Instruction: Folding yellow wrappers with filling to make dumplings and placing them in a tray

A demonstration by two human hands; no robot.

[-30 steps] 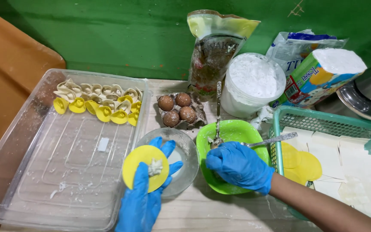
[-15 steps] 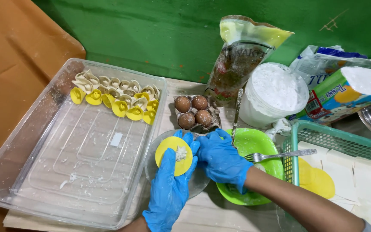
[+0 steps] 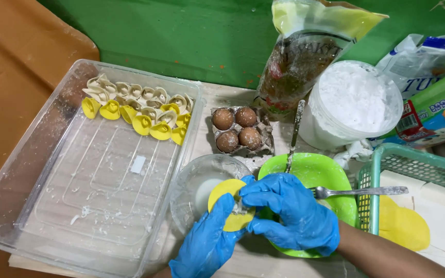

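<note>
Both my hands wear blue gloves. My left hand [image 3: 207, 242] holds a round yellow dumpling wrapper [image 3: 228, 205] flat on its fingers, over a clear glass bowl [image 3: 197, 185]. My right hand [image 3: 287, 211] presses its fingertips onto the wrapper's middle, where a bit of pale filling sits. Behind my right hand is a green bowl [image 3: 315, 172] with a fork [image 3: 359, 191] and a spoon [image 3: 294, 134] resting in it. Several folded yellow dumplings [image 3: 140, 110] line the far end of a clear plastic tray [image 3: 93, 180].
A small carton with several brown eggs [image 3: 239, 129] stands behind the glass bowl. A white tub of flour [image 3: 354, 105], a plastic bag [image 3: 305, 56] and packets are at the back. A green basket [image 3: 418, 170] at right holds yellow wrappers [image 3: 403, 226] on white paper.
My right hand has left the green bowl and moved left onto the wrapper. My left hand with the wrapper has stayed over the glass bowl. The view has shifted.
</note>
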